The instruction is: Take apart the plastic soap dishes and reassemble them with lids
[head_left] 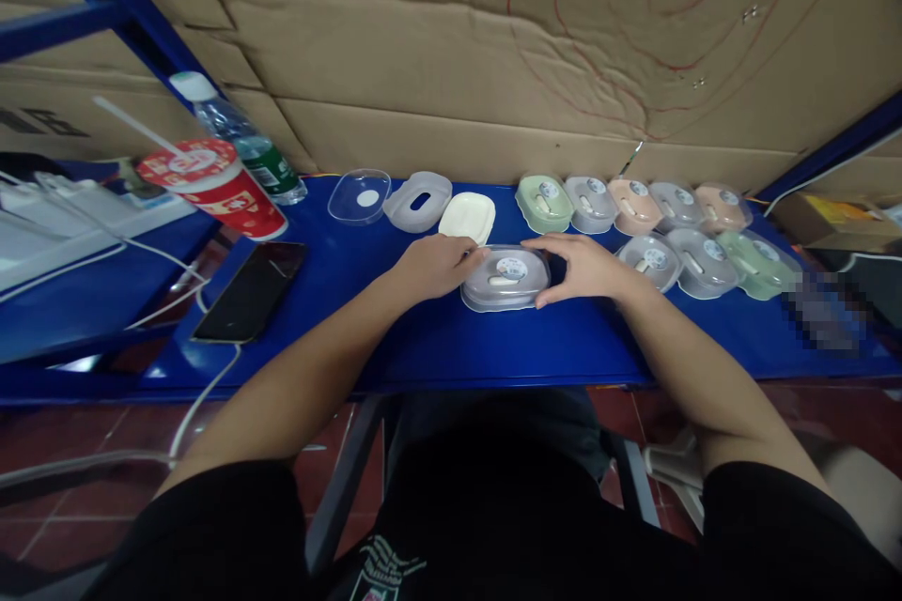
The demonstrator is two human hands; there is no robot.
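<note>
A small grey plastic box (505, 278) with a clear lid and a round white label sits on the blue table in front of me. My left hand (441, 265) grips its left end, fingers bent over the lid's edge. From the right, my right hand (582, 267) holds the other end with thumb and fingers spread around the corner. Just behind the box lies a cream-coloured rounded piece (467, 218). Left of that are a grey tray with an oval slot (419, 203) and a loose clear lid (359, 197) with a white sticker.
Several lidded boxes in green (545, 204), grey and peach (636, 207) stand in two rows at the right. At the left are a black phone (252, 291), a red cup with a straw (218, 188) and a water bottle (264, 164). Cardboard (423, 47) walls the back.
</note>
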